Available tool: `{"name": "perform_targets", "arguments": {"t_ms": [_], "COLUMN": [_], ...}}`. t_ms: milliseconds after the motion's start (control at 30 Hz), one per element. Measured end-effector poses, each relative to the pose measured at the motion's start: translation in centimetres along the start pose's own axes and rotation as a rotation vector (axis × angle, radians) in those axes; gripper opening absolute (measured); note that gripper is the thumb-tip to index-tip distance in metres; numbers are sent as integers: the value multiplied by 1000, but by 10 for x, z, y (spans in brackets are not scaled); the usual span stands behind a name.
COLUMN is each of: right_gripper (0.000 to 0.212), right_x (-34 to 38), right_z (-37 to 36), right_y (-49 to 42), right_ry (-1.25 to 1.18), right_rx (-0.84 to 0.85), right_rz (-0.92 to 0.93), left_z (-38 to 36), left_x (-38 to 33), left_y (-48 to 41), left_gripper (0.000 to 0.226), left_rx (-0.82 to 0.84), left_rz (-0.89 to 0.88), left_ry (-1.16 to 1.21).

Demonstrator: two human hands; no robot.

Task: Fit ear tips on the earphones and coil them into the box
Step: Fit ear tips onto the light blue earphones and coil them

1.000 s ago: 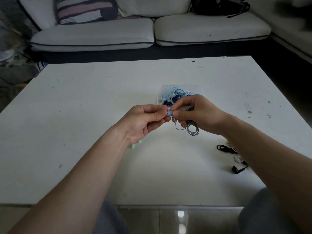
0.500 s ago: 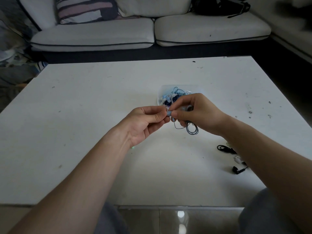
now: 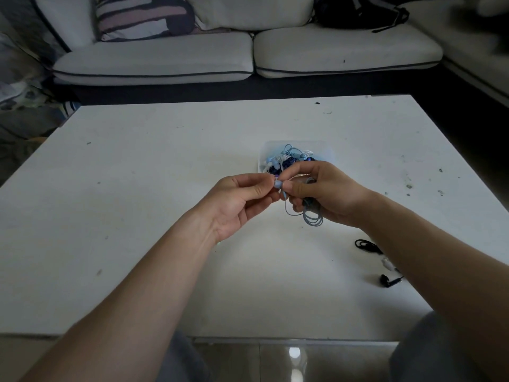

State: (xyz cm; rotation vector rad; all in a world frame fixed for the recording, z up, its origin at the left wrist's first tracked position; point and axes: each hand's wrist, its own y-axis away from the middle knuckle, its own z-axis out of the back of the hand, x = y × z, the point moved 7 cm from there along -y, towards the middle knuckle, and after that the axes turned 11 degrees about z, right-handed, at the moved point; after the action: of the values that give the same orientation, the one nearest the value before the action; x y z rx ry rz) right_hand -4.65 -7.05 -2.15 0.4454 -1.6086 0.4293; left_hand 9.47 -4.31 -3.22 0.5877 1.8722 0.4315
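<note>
My right hand [image 3: 325,193] holds a light-blue earphone: its thumb and forefinger pinch the earbud [image 3: 278,184], and the coiled blue-grey cable [image 3: 312,219] hangs below the curled fingers. My left hand [image 3: 239,199] meets it from the left, thumb and forefinger pinching at the earbud's tip, where a small pale ear tip is barely visible. Both hands hover above the white table [image 3: 137,188]. Just behind them lies a clear plastic box [image 3: 325,151] filled with tangled blue and white earphones [image 3: 287,157].
A black earphone with its cable [image 3: 366,245] and earbud [image 3: 387,281] lies on the table at the right, partly hidden by my right forearm, with a small white piece [image 3: 387,263] between them. A white sofa [image 3: 248,56] stands beyond the table.
Both hands have stayed pinched together at the earbud, shifting only slightly; the hanging cable coil has barely swung.
</note>
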Motion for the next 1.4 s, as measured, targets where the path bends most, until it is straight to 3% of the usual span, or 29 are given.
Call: {"name": "perform_targets", "arguments": {"t_ms": [300, 467, 633, 767, 933, 1133, 1400], "right_gripper": [7, 9, 4, 5, 8, 11, 11], "right_x": [-4, -8, -4, -6, -18, -20, -21], "right_z": [-4, 1, 6, 5, 7, 8, 5], "right_y": [0, -1, -2, -3, -2, 0, 5], "right_ry": [-132, -57, 111, 56, -27, -103, -255], "right_rx": [-15, -56, -53, -67, -88, -158, -249], "right_rz": [-23, -18, 26, -3, -116, -167, -250], "left_z": [0, 3, 4, 4, 6, -3, 0], "left_x": [-1, -3, 4, -1, -2, -6, -1], "left_y": [-1, -1, -5, -4, -4, -2, -9], "left_gripper": [8, 6, 7, 7, 25, 8, 4], "left_rx": [-22, -87, -53, -45, -125, -204, -272], "left_rz": [-59, -121, -20, -48, -121, -342, -243], "left_ry": [-3, -81, -9, -29, -186, -523, -331]}}
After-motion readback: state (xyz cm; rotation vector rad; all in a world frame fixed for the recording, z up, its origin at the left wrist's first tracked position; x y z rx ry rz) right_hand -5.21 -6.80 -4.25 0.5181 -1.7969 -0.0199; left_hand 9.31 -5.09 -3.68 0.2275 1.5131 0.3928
